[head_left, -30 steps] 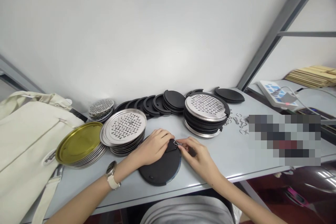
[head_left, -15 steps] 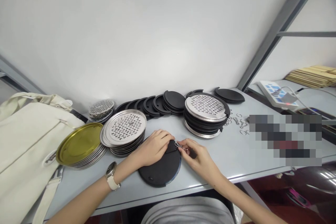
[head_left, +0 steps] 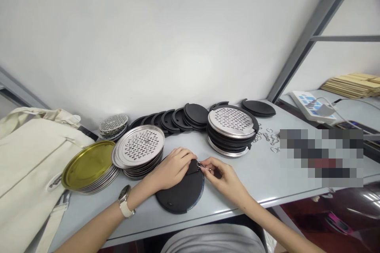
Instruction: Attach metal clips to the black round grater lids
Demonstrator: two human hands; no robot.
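A round black disc (head_left: 181, 194) lies flat near the table's front edge, with a thin bluish rim at its right side. My left hand (head_left: 175, 168) rests across its upper part, fingers together and curled over it, covering that area. At the disc's upper right edge, my right hand (head_left: 221, 174) pinches a small metal ring (head_left: 200, 164) between thumb and index finger. The ring touches the disc's edge beside my left fingertips; whether it passes through a hole I cannot tell. Just behind my left hand stands a stack of perforated metal grater discs (head_left: 142, 145).
Gold-topped metal lids (head_left: 89, 164) are stacked at left beside a cream bag (head_left: 32, 166). Black discs (head_left: 196, 114) lean along the wall. Another stack with a grater plate (head_left: 231, 120) stands behind my right hand, near loose metal rings (head_left: 274, 149). A blurred patch covers the right side.
The hands and the disc keep nearly the same place. My right fingers have shifted the metal ring slightly at the disc's edge. The view has moved a little.
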